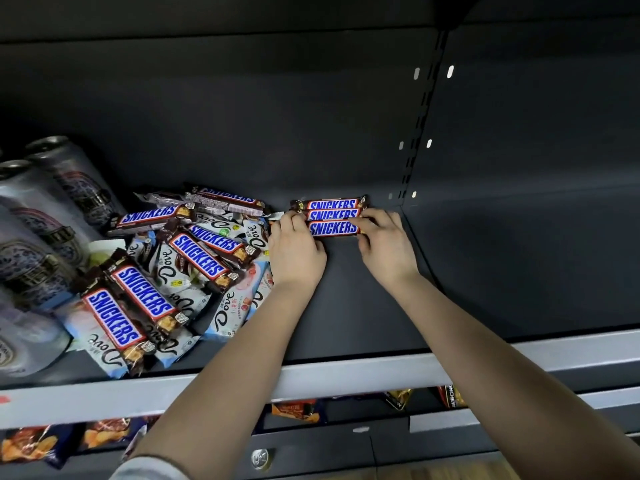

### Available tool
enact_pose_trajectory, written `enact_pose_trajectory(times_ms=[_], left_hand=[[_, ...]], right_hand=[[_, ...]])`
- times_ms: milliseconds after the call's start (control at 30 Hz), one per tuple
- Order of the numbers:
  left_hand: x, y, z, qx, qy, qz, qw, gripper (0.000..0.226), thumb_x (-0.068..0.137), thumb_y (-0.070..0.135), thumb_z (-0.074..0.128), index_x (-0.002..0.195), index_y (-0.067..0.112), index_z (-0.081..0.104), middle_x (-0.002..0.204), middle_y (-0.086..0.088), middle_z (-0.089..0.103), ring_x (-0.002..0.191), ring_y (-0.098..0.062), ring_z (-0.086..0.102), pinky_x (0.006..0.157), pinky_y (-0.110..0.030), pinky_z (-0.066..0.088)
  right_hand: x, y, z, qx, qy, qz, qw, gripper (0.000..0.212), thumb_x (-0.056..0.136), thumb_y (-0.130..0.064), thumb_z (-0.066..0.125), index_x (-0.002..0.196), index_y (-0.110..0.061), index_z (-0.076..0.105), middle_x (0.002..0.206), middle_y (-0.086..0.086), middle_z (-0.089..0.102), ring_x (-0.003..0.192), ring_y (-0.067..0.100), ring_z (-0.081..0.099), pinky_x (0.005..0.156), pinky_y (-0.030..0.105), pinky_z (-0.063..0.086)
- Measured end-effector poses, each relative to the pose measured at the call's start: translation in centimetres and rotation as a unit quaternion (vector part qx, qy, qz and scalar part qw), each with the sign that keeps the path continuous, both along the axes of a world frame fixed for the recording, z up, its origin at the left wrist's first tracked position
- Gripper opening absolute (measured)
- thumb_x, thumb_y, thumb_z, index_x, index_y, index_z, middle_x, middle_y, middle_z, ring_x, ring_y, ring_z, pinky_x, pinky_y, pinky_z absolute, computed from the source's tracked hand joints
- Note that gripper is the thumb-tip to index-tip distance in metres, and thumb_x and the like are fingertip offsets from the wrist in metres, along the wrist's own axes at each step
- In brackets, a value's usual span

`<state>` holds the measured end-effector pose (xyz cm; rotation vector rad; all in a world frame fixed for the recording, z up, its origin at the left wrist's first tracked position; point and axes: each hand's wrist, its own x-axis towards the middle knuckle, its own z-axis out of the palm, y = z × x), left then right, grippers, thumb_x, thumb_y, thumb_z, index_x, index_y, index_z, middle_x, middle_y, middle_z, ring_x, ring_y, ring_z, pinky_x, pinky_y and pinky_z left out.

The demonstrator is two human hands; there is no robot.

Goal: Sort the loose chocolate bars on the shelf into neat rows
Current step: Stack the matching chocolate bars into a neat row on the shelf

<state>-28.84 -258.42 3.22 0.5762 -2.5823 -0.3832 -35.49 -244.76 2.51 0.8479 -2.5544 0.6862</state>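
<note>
Head view, shelf (349, 320): a dark, flat board is seen from above and in front. Its right half lies bare.
Row (328, 205): three Snickers bars are laid side by side near the back wall. Each long axis runs left to right and the labels face up.
Front Snickers bar (333, 229): it is the nearest of the three and touches the middle bar along its length. It is framed by a hand at each end.
Left hand (295, 251): the bent fingers are curled over the left end of the front Snickers bar. The fingertips are hidden behind the knuckles.
Right hand (385, 244): the right end is pinched, with the fingers laid on top and the thumb at the near edge.
Loose pile (180, 268): Snickers and Dove bars are heaped at all angles, well to the left of the row. The pile lies just beside the left hand.
Deciding relation: the pile lies to the left and the row's axis runs crosswise, so the left hand is judged the nearer for the next pick. A bar taken from the pile would have to be turned crosswise before being set in front of the row.
Cans (38, 233): they stand at the far left, against the pile.
Snack bags (298, 410): they are seen on the shelf below.
</note>
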Motion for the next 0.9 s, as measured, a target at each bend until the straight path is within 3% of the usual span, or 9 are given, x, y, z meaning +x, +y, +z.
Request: enact_pose_trajectory(times_ms=[233, 333, 600, 767, 900], left_hand=[[0.7, 0.2, 1.5, 0.022, -0.016, -0.022, 0.999, 0.056, 0.079, 0.019, 0.055, 0.13, 0.002, 0.04, 0.142, -0.015, 0.032, 0.126, -0.034, 0.031, 0.109, -0.036, 0.023], [2.0, -0.5, 3.1, -0.011, -0.002, -0.02, 1.0, 0.053, 0.081, 0.022, 0.055, 0.129, 0.002, 0.043, 0.145, -0.017, 0.027, 0.133, -0.036, 0.023, 0.113, -0.038, 0.018], [9.6, -6.1, 4.7, -0.054, -0.047, 0.135, 0.988, 0.05, 0.086, 0.029, 0.048, 0.13, 0.007, 0.045, 0.146, -0.013, 0.033, 0.134, -0.034, 0.025, 0.111, -0.044, 0.017], [16.7, -10.3, 4.7, -0.067, -0.05, 0.233, 0.969, 0.04, 0.085, 0.026, 0.047, 0.121, 0.01, 0.054, 0.131, -0.011, 0.05, 0.12, -0.034, 0.041, 0.103, -0.042, 0.026], [20.4, -11.7, 4.5, -0.063, -0.06, 0.259, 0.962, 0.04, 0.087, 0.022, 0.041, 0.123, 0.01, 0.055, 0.132, -0.01, 0.05, 0.121, -0.034, 0.041, 0.102, -0.042, 0.03]], right_hand=[[0.6, -0.5, 0.7, -0.005, 0.065, 0.011, 0.998, 0.032, 0.078, -0.006, 0.063, 0.109, -0.01, 0.065, 0.119, 0.013, 0.058, 0.109, 0.035, 0.052, 0.09, 0.047, 0.045], [0.9, -2.0, 2.3, -0.017, 0.078, 0.048, 0.996, 0.031, 0.078, -0.005, 0.061, 0.108, -0.008, 0.065, 0.121, 0.014, 0.057, 0.112, 0.034, 0.051, 0.095, 0.045, 0.044], [6.0, -11.9, 4.4, -0.071, 0.077, 0.202, 0.974, 0.036, 0.081, -0.019, 0.042, 0.105, -0.009, 0.066, 0.118, 0.013, 0.058, 0.11, 0.032, 0.051, 0.094, 0.043, 0.045], [10.9, -16.9, 4.5, -0.067, 0.067, 0.29, 0.952, 0.028, 0.083, -0.015, 0.052, 0.107, -0.01, 0.066, 0.119, 0.013, 0.057, 0.108, 0.034, 0.051, 0.095, 0.045, 0.044], [13.9, -18.7, 4.5, -0.079, 0.058, 0.337, 0.937, 0.028, 0.084, -0.015, 0.051, 0.107, -0.011, 0.066, 0.116, 0.012, 0.059, 0.106, 0.033, 0.053, 0.094, 0.045, 0.045]])
